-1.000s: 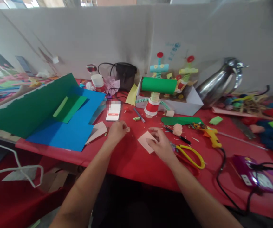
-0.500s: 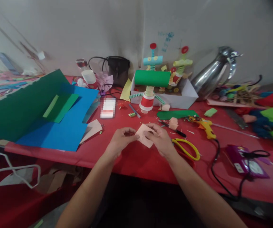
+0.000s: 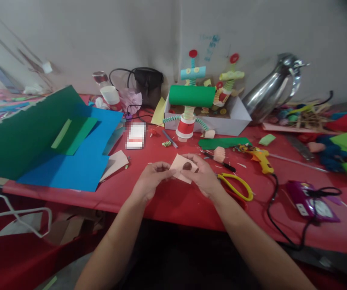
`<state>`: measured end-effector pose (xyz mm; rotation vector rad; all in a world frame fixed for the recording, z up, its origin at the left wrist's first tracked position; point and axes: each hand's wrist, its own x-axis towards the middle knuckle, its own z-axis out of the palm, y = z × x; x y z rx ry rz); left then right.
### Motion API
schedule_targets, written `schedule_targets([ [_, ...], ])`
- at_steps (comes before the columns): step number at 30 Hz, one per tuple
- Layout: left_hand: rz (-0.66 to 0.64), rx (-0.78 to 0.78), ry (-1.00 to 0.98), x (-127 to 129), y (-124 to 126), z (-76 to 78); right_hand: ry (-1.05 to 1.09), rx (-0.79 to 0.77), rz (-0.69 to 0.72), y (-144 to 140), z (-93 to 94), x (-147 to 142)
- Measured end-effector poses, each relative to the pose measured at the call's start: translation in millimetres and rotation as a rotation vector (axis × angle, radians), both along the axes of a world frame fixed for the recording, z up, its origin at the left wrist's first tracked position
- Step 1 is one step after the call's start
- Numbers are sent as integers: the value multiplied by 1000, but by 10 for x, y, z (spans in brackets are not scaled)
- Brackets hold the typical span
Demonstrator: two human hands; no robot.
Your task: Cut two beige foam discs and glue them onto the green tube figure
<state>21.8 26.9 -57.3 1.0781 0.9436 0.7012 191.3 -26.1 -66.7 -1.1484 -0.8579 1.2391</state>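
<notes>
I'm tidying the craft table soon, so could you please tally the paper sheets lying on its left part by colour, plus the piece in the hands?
Green sheets: 2, the large sheet and the small folded sheet on top.
Blue sheets: 1.
Pale pink pieces: 1, held between the left hand and right hand.
Total: 4.

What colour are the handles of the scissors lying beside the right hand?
Yellow: the scissors on the red table show yellow handles, clearest in the head view.
</notes>
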Motion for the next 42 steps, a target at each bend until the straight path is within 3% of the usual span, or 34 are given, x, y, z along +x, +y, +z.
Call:
schedule_targets([
  [5, 117, -75, -62, -74, 33, 22, -18, -24, 2, 5, 8, -9],
  [7, 121, -25, -36, -69, 20, 20, -47, -32, 3, 3, 24, -22],
  [12, -12, 126, 81, -20, -53, -34, -165, -66, 8, -6, 38, -60],
  [15, -4, 280, 254, -122, 24, -55, -289, -39, 21, -4, -7, -82],
  [20, 379, 810, 793, -583, 500, 63, -695, 112, 47, 22, -180, -147],
  [22, 529, 923, 877, -767, 741, 136, -857, 237, -13, 38, -250, -172],
  [26, 674, 795, 748, -962, 1111, 188, -1054, 402, -175, 46, -281, -173],
  [32, 954, 868, 664, -987, 1277, -21, -1023, 442, -303, -52, -122, -114],
  [38, 859, 739, 581, -1084, 1274, -149, -975, 441, -252, -143, -110, -150],
  [42, 847, 882, 693, -1093, 1249, -127, -934, 467, -285, -135, -149, -186],
])
